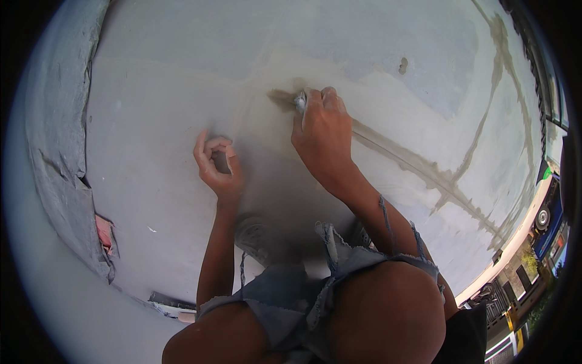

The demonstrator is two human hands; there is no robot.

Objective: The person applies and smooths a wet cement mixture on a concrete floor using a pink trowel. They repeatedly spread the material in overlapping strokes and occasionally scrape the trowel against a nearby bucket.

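Note:
My right hand (322,127) is closed with its fingertips down at a broad pale grey surface (182,109). At its thumb side shows a small, crumpled, whitish-grey piece (300,102); its kind I cannot make out. A brownish smear (280,99) lies just left of that piece. Lower and to the left, my left hand (216,159) is loosely curled, with a hollow between thumb and fingers and nothing visible in it. It is close to the surface; whether it touches I cannot tell.
A brownish strip (418,168) runs right from my right hand to branching streaks (497,54). Grey crumpled sheeting (63,121) borders the left, with a pink scrap (104,233) below. My bare knees (388,309) and frayed denim fill the bottom. Beyond the right edge is a blue vehicle (548,221).

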